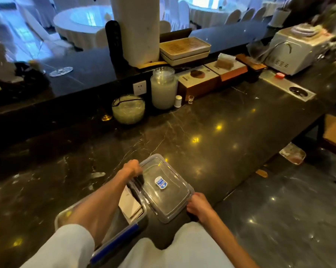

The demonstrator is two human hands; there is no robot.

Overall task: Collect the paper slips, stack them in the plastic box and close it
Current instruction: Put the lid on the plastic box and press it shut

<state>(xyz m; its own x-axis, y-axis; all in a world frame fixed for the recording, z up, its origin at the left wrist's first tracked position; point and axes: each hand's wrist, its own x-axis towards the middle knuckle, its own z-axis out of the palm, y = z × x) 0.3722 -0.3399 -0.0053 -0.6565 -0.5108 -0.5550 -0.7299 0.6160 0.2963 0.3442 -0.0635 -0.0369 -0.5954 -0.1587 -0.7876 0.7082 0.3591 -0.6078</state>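
The clear plastic lid (169, 202), marked by a blue and white sticker, is tilted over the dark marble counter (211, 120) near its front edge. My left hand (133, 168) grips the lid's far left edge. My right hand (199, 206) grips its near right corner. To the lid's left stands the clear plastic box (63, 214) with a blue latch (115, 240) on its near side. My left forearm crosses over the box. A stack of white paper slips (129, 205) lies inside it, partly hidden by the lid and my arm.
At the back of the counter stand a glass bowl (128, 110), a tall glass jar (164, 88), a small white bottle (178, 101), a shot glass (190, 99) and wooden boxes (198, 82). The counter's edge runs along the right, with dark floor (279, 219) below.
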